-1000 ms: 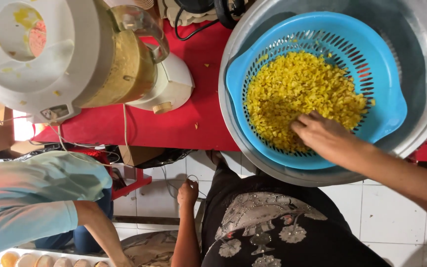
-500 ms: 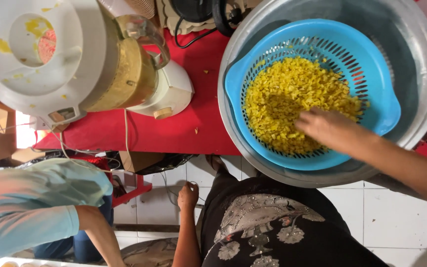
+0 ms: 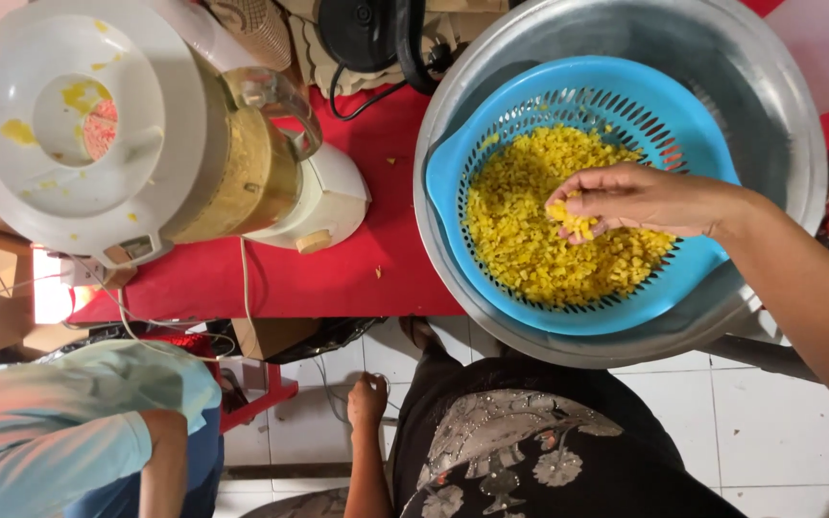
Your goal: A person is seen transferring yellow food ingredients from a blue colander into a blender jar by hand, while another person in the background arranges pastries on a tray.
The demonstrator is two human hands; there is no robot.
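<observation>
Over the blue colander, the right hand hangs with fingers bunched together, pinching a small clump of yellow diced pieces just above the heap. The colander sits nested inside the big metal basin, which hangs over the near edge of the red table. The left hand is down below the table edge, loosely curled by the hip; whether it holds anything I cannot tell.

How far along? My read: the heap in the colander looks nearly full, so only a little has been lifted out. The blender jar on the left half of the table already shows a yellowish pulp through its side, and its white lid is flecked with yellow, so some blending looks done. Most of the diced stuff appears left to handle.

Around it: a black cord and appliance at the far edge, between blender and basin. A few yellow crumbs lie on the red top. Another person in a light teal sleeve stands at the near left corner, well apart from the basin. Between colander and blender the red surface is open, only the jar's handle juts that way.
</observation>
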